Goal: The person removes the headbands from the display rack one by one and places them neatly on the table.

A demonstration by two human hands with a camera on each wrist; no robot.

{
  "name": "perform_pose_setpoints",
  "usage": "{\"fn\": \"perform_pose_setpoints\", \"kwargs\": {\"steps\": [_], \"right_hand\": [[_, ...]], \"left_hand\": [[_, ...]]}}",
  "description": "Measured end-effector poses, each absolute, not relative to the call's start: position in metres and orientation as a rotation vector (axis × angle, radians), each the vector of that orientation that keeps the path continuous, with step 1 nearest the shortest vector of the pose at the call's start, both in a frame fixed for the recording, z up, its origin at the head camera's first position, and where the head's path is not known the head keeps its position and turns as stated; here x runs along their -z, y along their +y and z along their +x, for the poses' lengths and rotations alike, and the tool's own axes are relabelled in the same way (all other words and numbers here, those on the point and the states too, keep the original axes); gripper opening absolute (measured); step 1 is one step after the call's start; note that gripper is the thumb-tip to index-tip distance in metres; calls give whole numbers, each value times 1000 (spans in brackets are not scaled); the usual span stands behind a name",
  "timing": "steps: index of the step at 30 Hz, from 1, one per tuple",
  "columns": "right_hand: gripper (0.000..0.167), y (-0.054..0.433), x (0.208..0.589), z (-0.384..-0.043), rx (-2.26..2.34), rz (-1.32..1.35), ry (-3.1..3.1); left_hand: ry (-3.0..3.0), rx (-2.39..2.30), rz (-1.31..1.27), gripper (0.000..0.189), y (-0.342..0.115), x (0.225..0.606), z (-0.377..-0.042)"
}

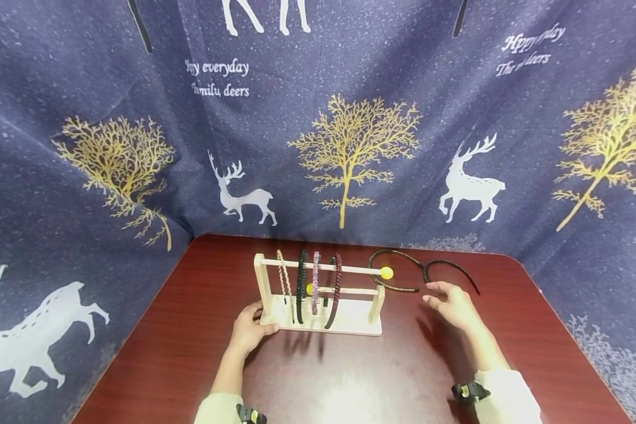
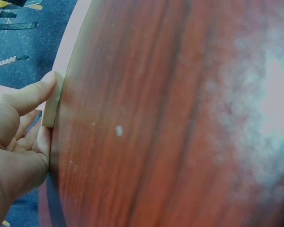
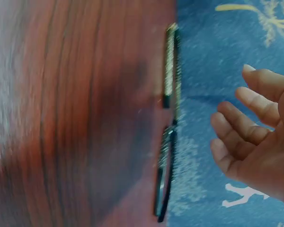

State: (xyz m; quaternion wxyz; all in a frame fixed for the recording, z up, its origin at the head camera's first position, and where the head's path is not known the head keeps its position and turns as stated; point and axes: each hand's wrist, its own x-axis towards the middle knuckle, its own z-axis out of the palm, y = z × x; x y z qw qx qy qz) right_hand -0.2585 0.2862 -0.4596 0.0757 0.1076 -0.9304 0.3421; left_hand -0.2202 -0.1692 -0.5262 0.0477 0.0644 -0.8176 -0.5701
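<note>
A pale wooden headband rack with two bars stands on the table. My left hand grips the left end of its base; in the left wrist view the thumb presses the base's edge, the fingers partly hidden. From the upper bar hang a beige braided headband, a black headband, a pink-purple headband and a dark red headband. To the rack's right lie a gold-and-black headband and a black headband. Beside these two, my right hand hovers with fingers loosely bent, holding nothing.
Yellow balls cap the bar ends, one yellow knob on the upper bar. The red-brown table meets a dark blue printed cloth behind and at both sides. Light glares off the table near the front.
</note>
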Motion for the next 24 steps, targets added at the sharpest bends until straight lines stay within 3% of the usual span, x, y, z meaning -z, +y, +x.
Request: {"fn": "perform_pose_setpoints", "kwargs": {"steps": [8,24], "right_hand": [[37,274,450,-238,-1250,441,-2730],[28,252,438,-209,-1501,604,-2499]], "left_hand": [[-2496,1719,180,69,-169,526,-218],[-2507,1734,186,69,-170,524,-219]]}}
